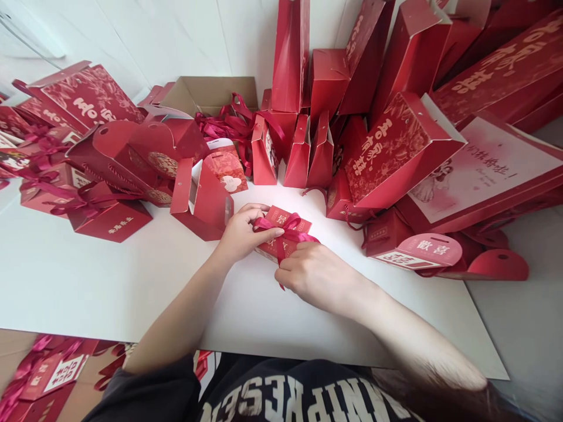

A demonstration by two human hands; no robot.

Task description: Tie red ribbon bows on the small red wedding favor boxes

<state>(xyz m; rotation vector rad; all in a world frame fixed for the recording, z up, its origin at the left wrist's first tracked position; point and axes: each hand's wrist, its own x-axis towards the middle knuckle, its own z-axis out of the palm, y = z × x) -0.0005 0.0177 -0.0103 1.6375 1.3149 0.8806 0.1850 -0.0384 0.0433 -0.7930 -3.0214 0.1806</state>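
Box [280,217] over tabletop [176,293], its left edge gripped by left fingers [255,207], thumb against ribbon [291,221]; right fingers [285,274], curled, adjoin its near right corner, partly hiding it. Their tips are obscured; whether they hold ribbon cannot be told.

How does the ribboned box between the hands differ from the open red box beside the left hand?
The ribboned box has pink-red ribbon; the open box shows none. The left hand grips the ribboned box, whereas the open box sits on the white table. The ribboned box looks closed; the open box gapes. Both are red.
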